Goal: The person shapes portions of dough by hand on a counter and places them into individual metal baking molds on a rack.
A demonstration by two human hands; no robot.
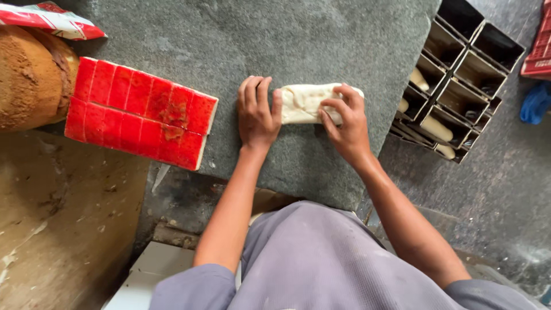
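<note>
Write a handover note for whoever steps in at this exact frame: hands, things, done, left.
Left hand: flat on the stone slab, fingers against the dough piece's left end.
Right hand: fingers pressing on the dough's right end.
Loaf tins: right of the slab; some hold dough, several look empty.
Red cake block: on the slab's left.
Done: some tins filled. Left: this piece is not yet in a tin.

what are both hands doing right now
left hand: open, flat against the end of the dough piece
right hand: open, fingers resting on the dough, not gripping

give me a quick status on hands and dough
Left hand flat against dough piece. Right hand fingers on top. Red block clear left, tin rack right.
</note>
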